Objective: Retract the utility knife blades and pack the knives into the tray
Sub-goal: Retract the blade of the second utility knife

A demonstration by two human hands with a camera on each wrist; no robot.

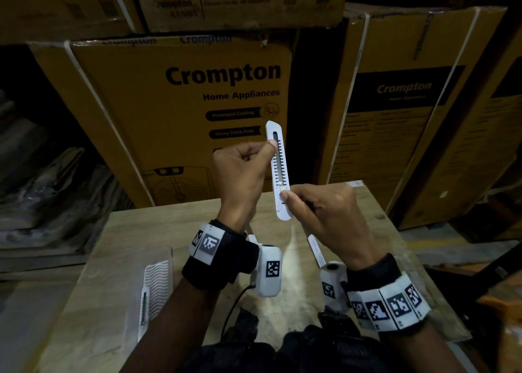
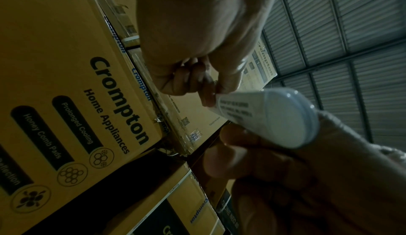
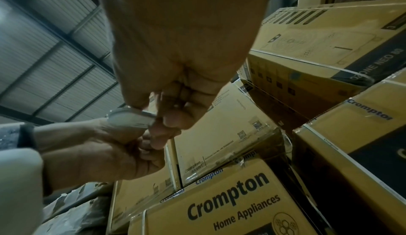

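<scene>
A slim white plastic utility knife [image 1: 278, 172] stands nearly upright at the centre of the frame, held above a pale wooden desk [image 1: 158, 231]. A dark toothed slot runs down its body, with the white slider near the lower end under the right thumb. The left hand [image 1: 243, 180] pinches the knife's upper part, the right hand [image 1: 324, 211] pinches its lower part. At lower left, a clear ribbed plastic tray [image 1: 158, 285] lies on the desk with another white knife [image 1: 144, 307] in it. Brown printed cardboard cartons [image 1: 180, 113] fill the background.
</scene>
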